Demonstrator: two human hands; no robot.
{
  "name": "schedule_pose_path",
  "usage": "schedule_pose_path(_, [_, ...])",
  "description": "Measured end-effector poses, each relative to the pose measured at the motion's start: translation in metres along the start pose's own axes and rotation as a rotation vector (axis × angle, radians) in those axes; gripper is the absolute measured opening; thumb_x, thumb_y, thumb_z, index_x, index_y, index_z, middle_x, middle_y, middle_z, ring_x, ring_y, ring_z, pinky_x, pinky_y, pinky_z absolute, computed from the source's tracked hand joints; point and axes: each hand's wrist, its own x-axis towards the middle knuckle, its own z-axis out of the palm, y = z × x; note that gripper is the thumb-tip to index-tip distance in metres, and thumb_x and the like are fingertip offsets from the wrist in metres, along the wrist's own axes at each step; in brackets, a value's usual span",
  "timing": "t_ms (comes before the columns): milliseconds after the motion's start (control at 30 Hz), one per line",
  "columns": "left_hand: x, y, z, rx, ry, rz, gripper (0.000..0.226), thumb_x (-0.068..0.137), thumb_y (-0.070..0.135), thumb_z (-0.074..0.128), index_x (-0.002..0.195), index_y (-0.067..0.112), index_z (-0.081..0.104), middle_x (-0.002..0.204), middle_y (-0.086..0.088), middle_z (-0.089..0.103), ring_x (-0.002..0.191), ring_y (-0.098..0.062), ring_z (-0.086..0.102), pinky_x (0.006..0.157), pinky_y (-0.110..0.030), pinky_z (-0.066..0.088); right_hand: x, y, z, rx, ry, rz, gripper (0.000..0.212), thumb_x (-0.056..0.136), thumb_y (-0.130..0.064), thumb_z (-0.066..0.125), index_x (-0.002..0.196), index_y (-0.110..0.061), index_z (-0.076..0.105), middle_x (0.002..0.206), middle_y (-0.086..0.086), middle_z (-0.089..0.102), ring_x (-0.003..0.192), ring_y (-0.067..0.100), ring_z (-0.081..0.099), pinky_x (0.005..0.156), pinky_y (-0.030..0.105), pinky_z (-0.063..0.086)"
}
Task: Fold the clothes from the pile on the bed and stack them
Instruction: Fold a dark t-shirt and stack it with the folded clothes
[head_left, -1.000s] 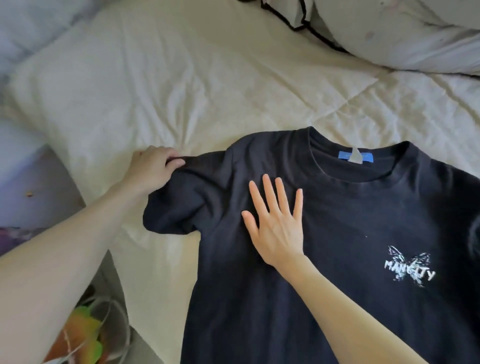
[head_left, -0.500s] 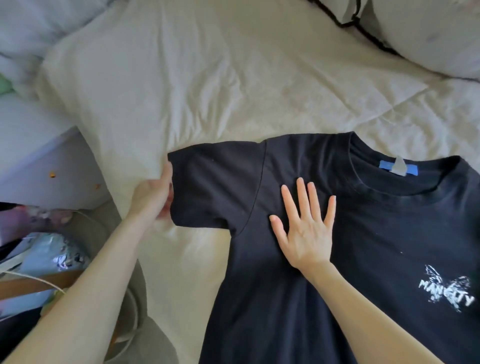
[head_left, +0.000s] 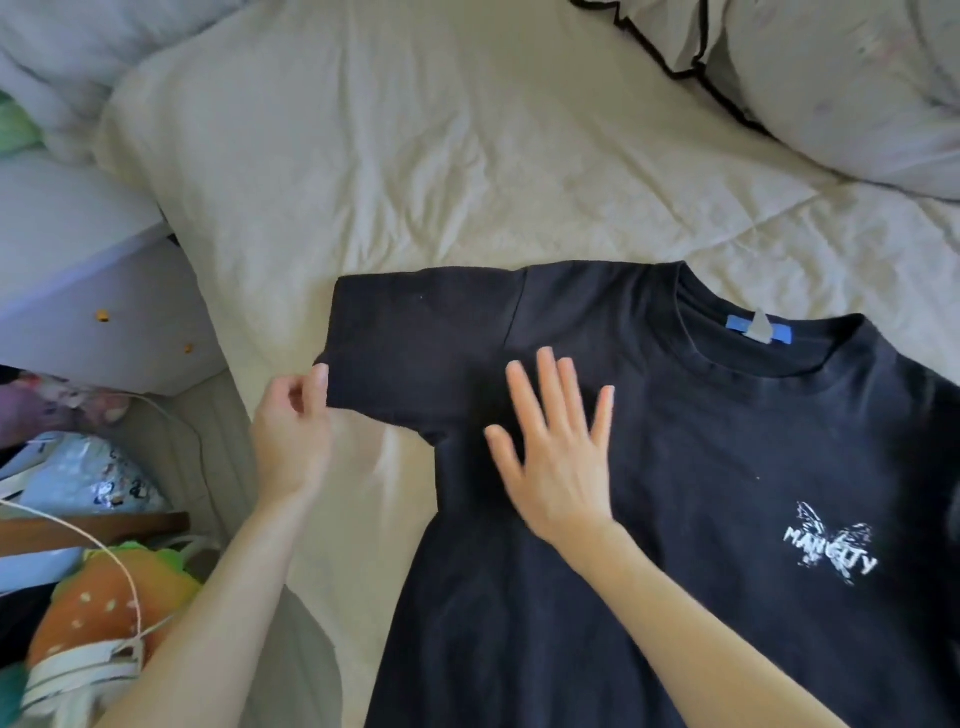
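Note:
A black T-shirt (head_left: 701, 467) lies face up on the cream bedspread (head_left: 441, 171). It has a blue neck label and a white butterfly print on the chest. Its left-hand sleeve (head_left: 415, 343) is spread out flat. My left hand (head_left: 291, 431) is at the sleeve's hem, its fingertips pinching the lower corner of the edge. My right hand (head_left: 556, 452) rests flat on the shirt just below the shoulder seam, fingers straight and spread, slightly blurred. The shirt's right side and bottom run out of the frame.
A white pillow with black trim (head_left: 831, 88) lies at the back right. The bed's left edge drops to a white cabinet (head_left: 104, 291), a strawberry plush (head_left: 104, 603), cords and bags on the floor.
The sleeve went from bunched to spread flat as my left hand pulled its hem outward. My left hand slid down to the hem's lower corner. My right hand stayed on the chest.

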Motion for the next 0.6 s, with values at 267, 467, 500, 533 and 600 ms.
schedule_pose_path(267, [0.015,0.024,0.000,-0.654,-0.390,-0.698,0.017,0.081,0.015,0.072,0.091,0.009,0.060,0.093,-0.006,0.067,0.084,-0.017,0.064,0.067,-0.025,0.051,0.002,-0.012,0.019,-0.167,-0.315,-0.136,0.062,0.097,-0.053,0.022,0.151,-0.029,0.002,0.160,0.000,-0.004,0.147,0.023,-0.007,0.112,0.054,-0.015])
schedule_pose_path(467, [-0.034,0.067,0.014,-0.245,-0.030,0.112,0.006,0.089,0.013,0.061,0.083,0.010,0.063,0.083,0.003,0.057,0.077,-0.011,0.051,0.070,-0.022,0.042,-0.030,0.003,-0.040,0.696,-0.308,0.264,0.040,0.100,-0.035,0.039,0.139,-0.030,0.044,0.149,-0.017,0.033,0.140,0.001,0.024,0.113,0.013,0.017])
schedule_pose_path(500, [-0.047,0.075,0.019,-0.127,0.011,0.319,0.007,0.088,0.011,0.062,0.093,0.008,0.066,0.089,0.001,0.055,0.079,-0.009,0.048,0.074,-0.019,0.039,-0.040,0.010,-0.054,0.864,-0.288,0.417,0.033,0.099,-0.035,0.041,0.130,-0.035,0.052,0.138,-0.025,0.043,0.133,-0.004,0.035,0.105,0.006,0.026])
schedule_pose_path(533, [-0.061,0.082,0.025,-0.047,0.020,0.506,0.014,0.086,0.009,0.064,0.099,0.006,0.067,0.092,-0.002,0.054,0.079,-0.009,0.048,0.074,-0.018,0.039,-0.051,0.019,-0.067,0.994,-0.243,0.542,0.027,0.098,-0.035,0.043,0.120,-0.039,0.058,0.128,-0.027,0.052,0.124,-0.005,0.045,0.099,0.006,0.034])
schedule_pose_path(600, [-0.094,0.089,0.041,0.091,-0.090,0.781,0.021,0.079,0.006,0.071,0.100,0.006,0.069,0.090,-0.007,0.058,0.076,-0.018,0.055,0.067,-0.028,0.046,-0.066,0.040,-0.086,1.179,-0.122,0.738,0.022,0.098,-0.034,0.045,0.109,-0.034,0.064,0.116,-0.018,0.064,0.111,0.002,0.059,0.096,0.024,0.047])
